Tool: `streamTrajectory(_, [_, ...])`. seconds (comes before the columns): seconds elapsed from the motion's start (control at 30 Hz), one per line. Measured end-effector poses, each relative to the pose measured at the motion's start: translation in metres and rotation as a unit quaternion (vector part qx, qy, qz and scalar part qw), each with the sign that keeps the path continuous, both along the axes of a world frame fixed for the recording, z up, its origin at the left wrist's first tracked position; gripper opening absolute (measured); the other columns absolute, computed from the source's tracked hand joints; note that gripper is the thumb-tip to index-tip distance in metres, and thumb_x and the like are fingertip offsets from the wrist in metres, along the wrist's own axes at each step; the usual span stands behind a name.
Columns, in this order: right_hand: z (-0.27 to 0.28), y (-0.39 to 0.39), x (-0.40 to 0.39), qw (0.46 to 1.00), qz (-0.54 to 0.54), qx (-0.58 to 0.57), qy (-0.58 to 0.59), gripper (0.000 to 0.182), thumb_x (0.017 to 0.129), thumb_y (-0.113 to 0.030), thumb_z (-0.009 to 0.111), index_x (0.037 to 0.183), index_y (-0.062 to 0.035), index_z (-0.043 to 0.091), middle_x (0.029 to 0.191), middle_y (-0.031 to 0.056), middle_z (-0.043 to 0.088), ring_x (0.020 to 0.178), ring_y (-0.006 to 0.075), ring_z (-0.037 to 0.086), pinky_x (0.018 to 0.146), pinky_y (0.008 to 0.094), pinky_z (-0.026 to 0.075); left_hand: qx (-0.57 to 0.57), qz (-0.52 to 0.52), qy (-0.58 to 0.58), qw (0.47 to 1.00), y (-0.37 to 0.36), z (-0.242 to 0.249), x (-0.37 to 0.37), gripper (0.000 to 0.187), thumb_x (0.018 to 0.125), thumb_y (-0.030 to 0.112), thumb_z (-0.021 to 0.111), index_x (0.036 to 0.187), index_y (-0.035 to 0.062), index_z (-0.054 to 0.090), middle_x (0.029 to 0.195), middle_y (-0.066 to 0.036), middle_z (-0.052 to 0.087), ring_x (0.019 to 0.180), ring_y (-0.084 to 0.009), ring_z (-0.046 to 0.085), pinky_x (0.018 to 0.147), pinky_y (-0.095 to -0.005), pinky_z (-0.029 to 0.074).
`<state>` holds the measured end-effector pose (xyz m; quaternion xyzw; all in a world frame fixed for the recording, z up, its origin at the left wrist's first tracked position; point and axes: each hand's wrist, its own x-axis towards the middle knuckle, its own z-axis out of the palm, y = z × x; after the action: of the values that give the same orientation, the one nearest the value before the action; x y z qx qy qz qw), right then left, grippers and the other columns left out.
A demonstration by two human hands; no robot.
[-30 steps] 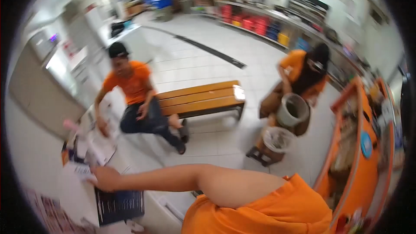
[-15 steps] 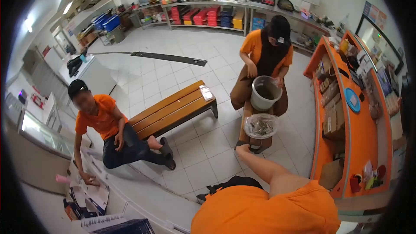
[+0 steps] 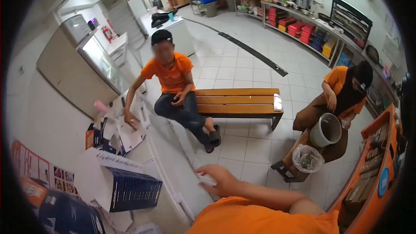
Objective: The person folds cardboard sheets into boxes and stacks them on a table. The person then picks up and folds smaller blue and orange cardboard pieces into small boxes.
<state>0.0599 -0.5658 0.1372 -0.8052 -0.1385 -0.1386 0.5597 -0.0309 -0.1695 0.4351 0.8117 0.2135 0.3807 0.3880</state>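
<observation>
My right hand (image 3: 222, 180) reaches in from the lower right, over the edge of the long white counter (image 3: 167, 177). Its fingers are apart with nothing between them. My left hand cannot be seen. Left of my hand, a stack of dark blue printed cartons (image 3: 135, 190) lies on the counter. Beyond it are white and blue folded cardboard pieces (image 3: 125, 134), where a seated person in orange (image 3: 171, 76) rests one hand. On a low bench to the right, a clear plastic bag (image 3: 307, 158) sits beside a whitish bucket (image 3: 325, 131).
A slatted wooden bench (image 3: 238, 100) stands ahead on the tiled floor. Another person in orange (image 3: 336, 82) sits behind the bucket. Orange shelving (image 3: 372, 169) is at the right, a glass-door fridge (image 3: 99, 58) at the left. A black floor strip (image 3: 253, 53) crosses the tiles.
The view has swung left, bringing the blue cartons and more of the counter in. My right hand has moved from the low bench's end, by the plastic bag, to the counter's edge.
</observation>
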Motion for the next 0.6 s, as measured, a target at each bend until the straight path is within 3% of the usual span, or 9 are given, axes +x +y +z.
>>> streamTrajectory(0.07, [0.059, 0.024, 0.0, 0.976, 0.149, 0.011, -0.161, 0.07, 0.089, -0.027, 0.078, 0.15, -0.0152, 0.045, 0.157, 0.0161, 0.042, 0.14, 0.0346, 0.046, 0.113, 0.0533, 0.034, -0.042, -0.121, -0.018, 0.992, -0.038, -0.027, 0.02, 0.04, 0.096, 0.017, 0.072, 0.127, -0.0014, 0.055, 0.105, -0.013, 0.065, 0.092, -0.0253, 0.064, 0.081, -0.0377, 0.056])
streamTrajectory(0.13, [0.084, 0.055, -0.001, 0.907, 0.172, 0.035, -0.384, 0.08, 0.091, -0.033, 0.075, 0.157, -0.0172, 0.032, 0.164, 0.0146, 0.033, 0.151, 0.0374, 0.03, 0.117, 0.0592, 0.025, -0.139, -0.289, -0.005, 0.947, -0.078, -0.08, 0.052, 0.057, 0.094, 0.017, 0.073, 0.14, 0.0008, 0.044, 0.119, -0.015, 0.062, 0.104, -0.0262, 0.063, 0.087, -0.0392, 0.055])
streamTrajectory(0.2, [0.087, 0.059, -0.003, 0.89, 0.178, 0.001, -0.419, 0.073, 0.093, -0.034, 0.072, 0.155, -0.0166, 0.038, 0.162, 0.0154, 0.037, 0.148, 0.0388, 0.034, 0.117, 0.0582, 0.027, -0.254, -0.424, 0.039, 0.868, -0.123, -0.138, 0.081, 0.075, 0.092, 0.018, 0.075, 0.154, 0.0031, 0.034, 0.134, -0.018, 0.058, 0.116, -0.027, 0.062, 0.094, -0.0406, 0.055])
streamTrajectory(0.23, [0.088, 0.061, -0.003, 0.875, 0.181, -0.026, -0.448, 0.066, 0.095, -0.035, 0.07, 0.152, -0.0161, 0.043, 0.159, 0.0161, 0.04, 0.146, 0.0402, 0.039, 0.116, 0.0572, 0.029, -0.344, -0.468, -0.007, 0.814, -0.141, -0.172, 0.095, 0.057, 0.093, 0.003, 0.067, 0.145, 0.002, 0.043, 0.118, -0.01, 0.066, 0.098, -0.018, 0.067, 0.083, -0.031, 0.057])
streamTrajectory(0.33, [0.069, 0.038, -0.008, 0.936, -0.024, -0.112, -0.333, 0.044, 0.096, -0.035, 0.068, 0.134, -0.011, 0.066, 0.146, 0.0123, 0.057, 0.142, 0.0354, 0.045, 0.112, 0.0552, 0.034, -0.52, -0.505, 0.057, 0.686, -0.204, -0.207, 0.113, 0.032, 0.098, 0.012, 0.057, 0.129, 0.003, 0.058, 0.118, -0.009, 0.067, 0.1, -0.0182, 0.068, 0.085, -0.031, 0.058])
streamTrajectory(0.37, [0.068, 0.033, -0.007, 0.936, -0.022, -0.116, -0.332, 0.044, 0.096, -0.035, 0.068, 0.134, -0.011, 0.066, 0.146, 0.0123, 0.057, 0.142, 0.0354, 0.045, 0.112, 0.0552, 0.034, -0.469, -0.52, 0.071, 0.71, -0.219, -0.207, 0.109, 0.03, 0.105, 0.019, 0.045, 0.124, 0.0047, 0.062, 0.118, -0.008, 0.068, 0.1, -0.0184, 0.069, 0.085, -0.0302, 0.06])
streamTrajectory(0.4, [0.068, 0.029, -0.006, 0.952, -0.077, -0.126, -0.267, 0.046, 0.095, -0.035, 0.069, 0.135, -0.0122, 0.066, 0.145, 0.0106, 0.058, 0.14, 0.0351, 0.047, 0.112, 0.0549, 0.034, -0.557, -0.488, 0.062, 0.67, -0.228, -0.215, 0.106, 0.025, 0.102, 0.014, 0.051, 0.122, 0.0046, 0.062, 0.116, -0.007, 0.069, 0.1, -0.0183, 0.069, 0.086, -0.0303, 0.059])
streamTrajectory(0.43, [0.066, 0.026, -0.006, 0.961, -0.133, -0.135, -0.201, 0.047, 0.094, -0.035, 0.071, 0.136, -0.0134, 0.065, 0.144, 0.0089, 0.059, 0.139, 0.0349, 0.048, 0.111, 0.0545, 0.034, -0.544, -0.513, 0.068, 0.66, -0.222, -0.246, 0.113, 0.023, 0.102, 0.014, 0.057, 0.121, 0.0017, 0.061, 0.115, -0.008, 0.068, 0.1, -0.0189, 0.069, 0.086, -0.0316, 0.059])
streamTrajectory(0.6, [0.033, 0.005, -0.013, 0.944, -0.103, -0.205, -0.237, 0.044, 0.09, -0.034, 0.075, 0.132, -0.0198, 0.068, 0.144, 0.0074, 0.059, 0.137, 0.0346, 0.049, 0.11, 0.0569, 0.032, -0.625, -0.474, 0.146, 0.603, -0.236, -0.281, 0.136, 0.024, 0.103, 0.02, 0.063, 0.12, 0.0032, 0.061, 0.114, -0.01, 0.069, 0.099, -0.0201, 0.069, 0.084, -0.0344, 0.06])
